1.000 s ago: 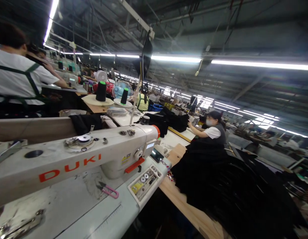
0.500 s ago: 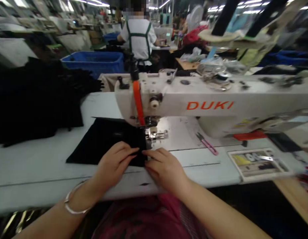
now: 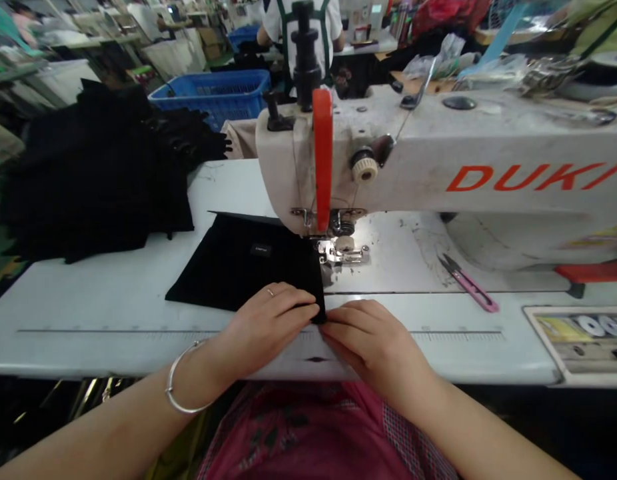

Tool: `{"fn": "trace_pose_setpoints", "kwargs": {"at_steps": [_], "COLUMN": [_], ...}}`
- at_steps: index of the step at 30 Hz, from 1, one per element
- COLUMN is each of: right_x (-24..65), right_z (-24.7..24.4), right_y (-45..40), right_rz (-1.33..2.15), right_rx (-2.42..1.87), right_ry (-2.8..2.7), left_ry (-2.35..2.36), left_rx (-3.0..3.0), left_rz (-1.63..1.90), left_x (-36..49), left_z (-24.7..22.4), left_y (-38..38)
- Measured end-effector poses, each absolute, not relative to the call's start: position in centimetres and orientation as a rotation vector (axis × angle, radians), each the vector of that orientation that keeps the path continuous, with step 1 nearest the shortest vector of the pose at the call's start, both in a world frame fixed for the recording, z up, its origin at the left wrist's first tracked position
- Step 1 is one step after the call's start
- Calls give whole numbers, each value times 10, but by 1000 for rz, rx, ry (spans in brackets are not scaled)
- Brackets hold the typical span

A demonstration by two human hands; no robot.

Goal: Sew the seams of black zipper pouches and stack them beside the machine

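Note:
A black fabric piece (image 3: 223, 263) with a small dark label (image 3: 261, 250) lies flat on the sewing machine table, its right edge at the presser foot (image 3: 343, 253). My left hand (image 3: 268, 327) rests on its near right part, fingers together and pressing the cloth by the edge. My right hand (image 3: 383, 337) pinches the near right corner, thumb underneath and partly hidden. The fingertips of both hands almost meet there. The sewing machine head (image 3: 298, 160), with an orange-red lever (image 3: 323, 160), stands just beyond the cloth.
Pink-handled thread snips (image 3: 469, 283) lie right of the needle area. A stack of black fabric pieces (image 3: 98, 173) sits at the left, before a blue basket (image 3: 213, 93). A printed panel (image 3: 583, 340) is at the table's right. Another person (image 3: 308, 33) works beyond the machine.
My view has tilted down and come closer, so the machine looks larger. Both hands stay at the cloth's near right corner, and the cloth has hardly shifted against the presser foot.

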State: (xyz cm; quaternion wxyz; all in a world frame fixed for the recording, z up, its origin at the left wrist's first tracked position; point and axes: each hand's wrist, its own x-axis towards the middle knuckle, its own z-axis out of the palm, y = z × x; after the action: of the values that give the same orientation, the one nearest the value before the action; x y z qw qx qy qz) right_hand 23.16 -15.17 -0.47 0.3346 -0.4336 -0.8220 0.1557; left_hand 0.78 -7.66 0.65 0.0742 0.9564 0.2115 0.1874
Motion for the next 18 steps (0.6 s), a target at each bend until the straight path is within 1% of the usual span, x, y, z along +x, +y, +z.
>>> {"fn": "trace_pose_setpoints", "kwargs": {"at_steps": [9, 18], "right_x": [233, 234], "right_z": [-3, -6], "right_y": [-154, -153], "right_rz": [413, 388], "right_rx": [-1174, -1162], "right_ry": [-2186, -2210], "left_ry": [451, 448], "left_rx": [2838, 2883], "left_rz": [600, 561], "left_x": [2, 2], "left_z": [6, 2], "left_y": [-74, -76]}}
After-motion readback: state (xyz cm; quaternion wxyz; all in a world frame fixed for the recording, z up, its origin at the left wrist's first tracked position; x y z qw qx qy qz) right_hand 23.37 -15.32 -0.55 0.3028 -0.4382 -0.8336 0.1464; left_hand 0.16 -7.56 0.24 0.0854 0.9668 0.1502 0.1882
